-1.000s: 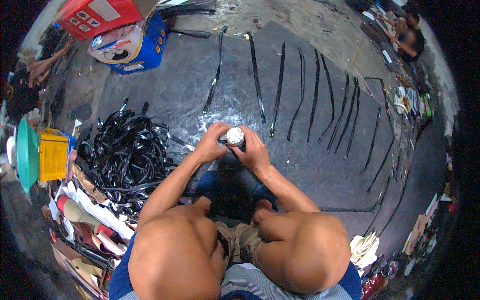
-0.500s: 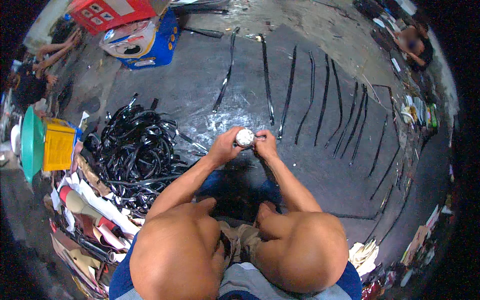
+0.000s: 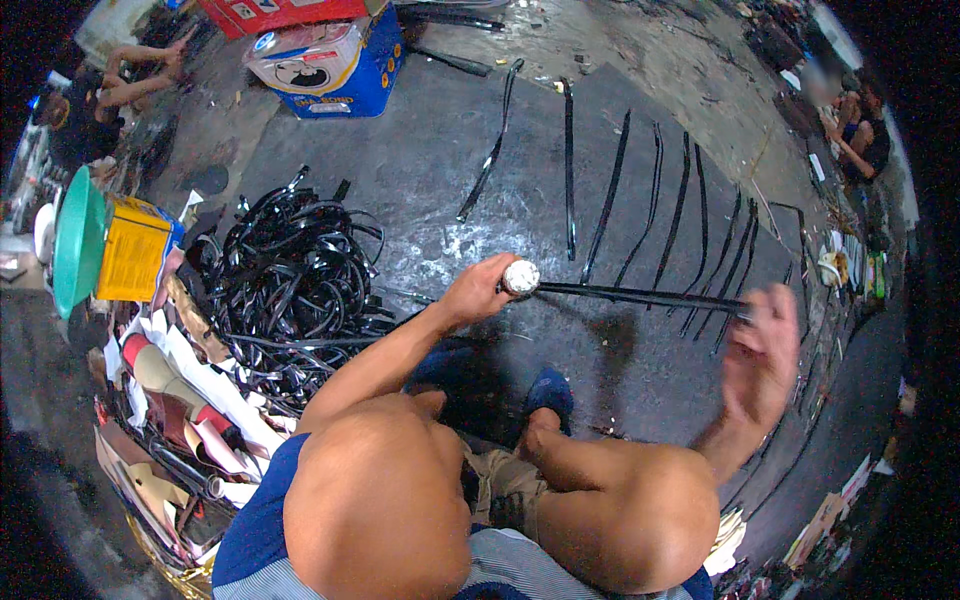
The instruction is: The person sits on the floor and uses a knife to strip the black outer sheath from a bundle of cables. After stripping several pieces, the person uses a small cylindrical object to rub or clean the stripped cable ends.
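Observation:
My left hand point(image 3: 476, 291) is closed around a round object with a pale, whitish top point(image 3: 521, 277); its lower part is hidden, so I cannot tell its kind. From beside this object a shiny black strip point(image 3: 640, 294) runs taut to the right, slightly downward. At its far end, my right hand point(image 3: 765, 345), smeared by motion, has its fingers closed on the strip. Several similar black strips point(image 3: 605, 200) lie spaced apart in a row on the dark mat point(image 3: 420, 150) beyond and to the right. A tangled heap of black strips point(image 3: 290, 265) sits to my left.
A blue tin point(image 3: 350, 80) stands at the far left under a red box point(image 3: 285, 12). A yellow tin point(image 3: 130, 250) with a green lid-like disc point(image 3: 80, 243) is at left. Scraps point(image 3: 190, 380) lie near my left knee. Other people sit at both far sides.
My right hand has moved from beside the white-topped object far to the right, drawing the black strip out straight. My left hand, still holding the object, appears slightly further right.

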The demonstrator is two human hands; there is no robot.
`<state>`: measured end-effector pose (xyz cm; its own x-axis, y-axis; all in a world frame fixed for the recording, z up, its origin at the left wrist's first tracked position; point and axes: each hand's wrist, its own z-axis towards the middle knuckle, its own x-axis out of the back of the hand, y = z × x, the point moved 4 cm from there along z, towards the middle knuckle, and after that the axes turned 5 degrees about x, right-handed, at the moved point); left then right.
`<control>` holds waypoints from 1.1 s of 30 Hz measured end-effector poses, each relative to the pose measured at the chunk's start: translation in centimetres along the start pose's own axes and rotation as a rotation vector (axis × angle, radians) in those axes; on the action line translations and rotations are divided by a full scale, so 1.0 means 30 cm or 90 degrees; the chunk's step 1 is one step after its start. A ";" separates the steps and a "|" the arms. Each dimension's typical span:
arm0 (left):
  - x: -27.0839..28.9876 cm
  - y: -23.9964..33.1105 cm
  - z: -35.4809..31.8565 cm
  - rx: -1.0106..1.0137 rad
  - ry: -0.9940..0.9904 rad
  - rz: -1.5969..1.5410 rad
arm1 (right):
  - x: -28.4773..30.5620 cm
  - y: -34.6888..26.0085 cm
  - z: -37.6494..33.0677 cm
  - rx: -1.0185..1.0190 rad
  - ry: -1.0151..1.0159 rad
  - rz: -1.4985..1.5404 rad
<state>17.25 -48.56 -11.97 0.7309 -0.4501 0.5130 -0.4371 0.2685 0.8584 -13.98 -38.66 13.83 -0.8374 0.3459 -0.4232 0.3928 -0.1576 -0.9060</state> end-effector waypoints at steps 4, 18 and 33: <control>0.015 -0.007 0.002 0.007 0.001 -0.009 | 0.085 -0.378 -0.091 0.233 -0.007 0.099; 0.650 -0.463 -0.280 0.210 0.057 0.659 | 0.612 -0.711 0.494 0.455 0.395 -0.282; 1.077 -0.468 -0.412 0.169 0.560 0.236 | 1.337 0.358 -0.065 -0.063 0.844 -0.791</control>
<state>53.50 -56.35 -7.44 0.6058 0.4458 0.6590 -0.7416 0.0163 0.6707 -42.62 -24.68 -12.86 0.1754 0.6383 0.7496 -0.0939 0.7688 -0.6326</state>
